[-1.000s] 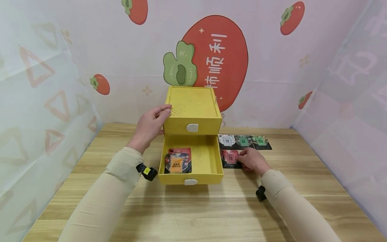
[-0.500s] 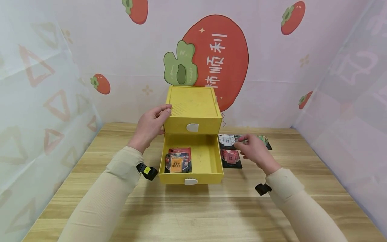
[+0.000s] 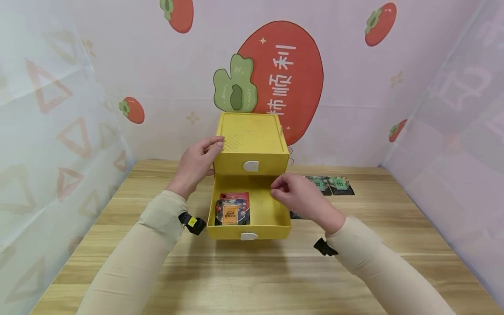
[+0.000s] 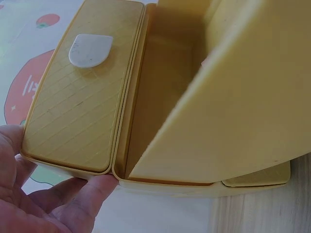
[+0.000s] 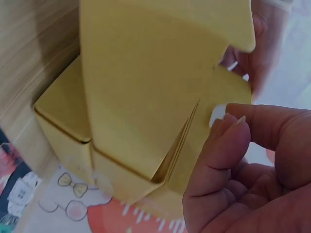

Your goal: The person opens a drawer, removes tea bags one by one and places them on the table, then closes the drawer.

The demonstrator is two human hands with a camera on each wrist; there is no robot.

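My left hand [image 3: 197, 165] holds the side of a yellow drawer box [image 3: 252, 131], its fingertips at the top edge. In the left wrist view, the left hand's thumb and fingers press the box's side near the seam between drawers. The drawer [image 3: 271, 210] under the top one is pulled out, with a dark tea packet with an orange label [image 3: 230, 213] overlapping a red packet [image 3: 241, 196] inside on the left. My right hand [image 3: 303, 197] hovers over the drawer's right wall, fingers loosely bent. In the right wrist view, nothing shows between its fingertips.
Two dark packets with green labels [image 3: 341, 186] lie on the wooden table [image 3: 252, 280] right of the box. My right hand hides most of a dark packet [image 3: 298, 215] beside the drawer. A patterned backdrop [image 3: 342, 87] stands close behind.
My right hand has left the red-labelled packet on the table, risen across the back row, and moved left to the drawer. The left hand and the drawer have stayed put.
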